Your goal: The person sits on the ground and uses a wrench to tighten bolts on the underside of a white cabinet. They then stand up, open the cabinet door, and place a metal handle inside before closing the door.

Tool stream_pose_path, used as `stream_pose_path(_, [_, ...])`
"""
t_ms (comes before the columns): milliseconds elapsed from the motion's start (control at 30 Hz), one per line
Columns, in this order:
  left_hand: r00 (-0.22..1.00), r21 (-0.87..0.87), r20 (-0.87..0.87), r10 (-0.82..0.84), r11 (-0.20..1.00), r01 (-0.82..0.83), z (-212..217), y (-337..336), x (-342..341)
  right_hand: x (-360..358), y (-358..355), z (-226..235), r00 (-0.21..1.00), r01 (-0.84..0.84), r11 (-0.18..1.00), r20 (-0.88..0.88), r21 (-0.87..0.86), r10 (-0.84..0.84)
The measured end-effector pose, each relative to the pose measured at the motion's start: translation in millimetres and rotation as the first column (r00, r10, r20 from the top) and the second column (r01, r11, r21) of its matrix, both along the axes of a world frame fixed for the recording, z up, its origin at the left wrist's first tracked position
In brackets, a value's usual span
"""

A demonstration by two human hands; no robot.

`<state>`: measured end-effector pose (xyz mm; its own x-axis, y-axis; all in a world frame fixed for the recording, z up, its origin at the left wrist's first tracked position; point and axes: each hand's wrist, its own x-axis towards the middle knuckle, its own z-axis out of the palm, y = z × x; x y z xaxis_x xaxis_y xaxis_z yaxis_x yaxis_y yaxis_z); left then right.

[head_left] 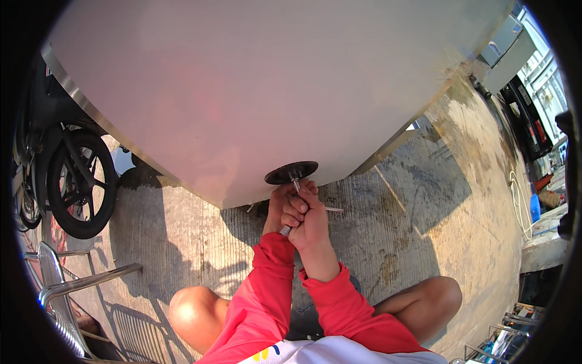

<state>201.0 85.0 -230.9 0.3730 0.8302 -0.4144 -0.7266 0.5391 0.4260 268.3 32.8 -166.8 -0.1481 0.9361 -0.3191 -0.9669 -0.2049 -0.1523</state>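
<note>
Head view shows a black disc (285, 175) at the near end of the pale panel (200, 109), with a bright metal shaft (296, 183) running from its underside toward the person. The right hand (311, 215) is clamped around the tool below the disc, and a grey end (285, 230) pokes out on the near left. The left hand (274, 209) is pressed close on the left, partly covered, so I cannot tell how its fingers close. A thin rod (334, 209) juts out to the right.

The shaft looks stiff and, being smooth metal, probably slippery under sweaty fingers; its weight is hard to judge, perhaps moderate. The disc seems rigid, its rim awkward to pinch. The best hold is likely a full fist on the shaft, clear of the rod.
</note>
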Motion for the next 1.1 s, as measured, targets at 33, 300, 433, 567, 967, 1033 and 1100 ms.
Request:
stream_pose_path(33, [1.000,0.041,0.007,-0.005,0.999,0.005,-5,0,2,3,2,-3,0.998,-0.011,1.000,-0.057,0.007,0.012])
stream_pose_path(300, [0.993,-0.136,0.115,0.036,0.991,-0.020,-7,5,0,-3,-16,-28,-0.604,-0.117,0.844,0.637,0.524,-0.479])
stream_pose_path(433, [0.995,-0.116,0.056,0.081,0.991,-0.074,9,-3,5,-3,-17,-35,-0.158,0.041,0.872,0.865,0.487,-0.476])
stream_pose_path(567, [0.988,-0.134,0.130,0.077,0.989,-0.060,-6,2,1,-10,-11,-26,0.591,0.158,0.963,0.761,0.218,-0.269])
stream_pose_path(967, [0.991,0.027,0.125,-0.036,0.999,0.033,-37,10,-6,-17,8,-29,-0.376,0.038,0.816,0.765,0.577,-0.523])
stream_pose_path(1033, [0.986,-0.112,0.164,0.029,0.994,-0.011,-15,4,-3,-6,-11,-21,-0.715,-0.179,0.895,0.571,0.409,-0.404])
stream_pose_path(1100, [0.993,-0.116,0.118,0.025,0.993,-0.011,-17,5,-2,-2,-19,-25,-0.714,-0.203,0.886,0.557,0.416,-0.425])
